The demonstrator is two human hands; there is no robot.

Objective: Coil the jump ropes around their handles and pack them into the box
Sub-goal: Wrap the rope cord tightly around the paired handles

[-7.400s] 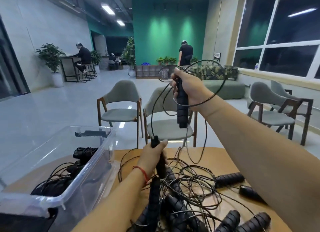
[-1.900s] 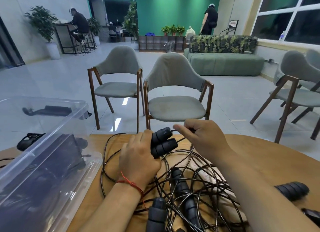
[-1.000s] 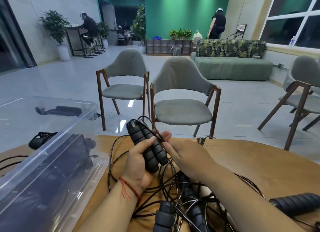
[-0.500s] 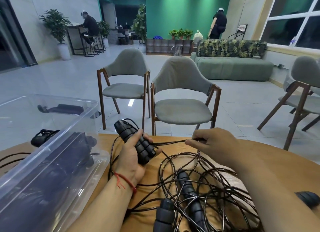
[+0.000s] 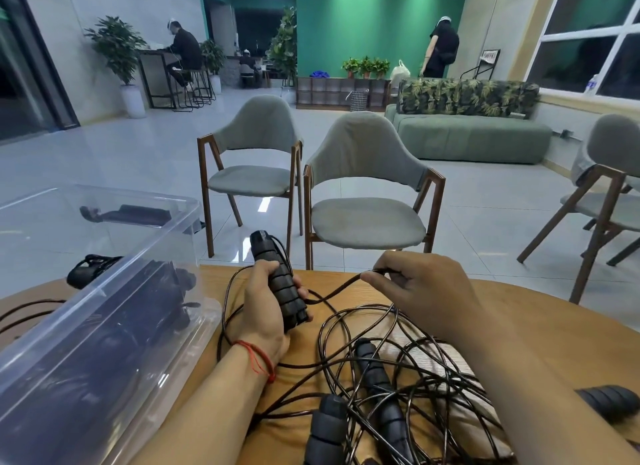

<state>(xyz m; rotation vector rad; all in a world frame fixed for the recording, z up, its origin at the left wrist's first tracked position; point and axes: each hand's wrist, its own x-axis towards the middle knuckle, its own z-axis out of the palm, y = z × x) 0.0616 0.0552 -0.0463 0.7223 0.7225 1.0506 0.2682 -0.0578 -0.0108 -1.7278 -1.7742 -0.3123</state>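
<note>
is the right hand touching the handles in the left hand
Apart. The head view shows the right hand pinching only the cord, a clear gap from the handles in the left hand.

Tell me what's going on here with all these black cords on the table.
A person at a wooden table is bundling jump ropes. The left hand grips a rope's black handles, tilted up, while the right hand pinches the cord that runs from them. A tangle of ropes lies on the table in front. The clear plastic box on the left already holds dark bundles.
</note>
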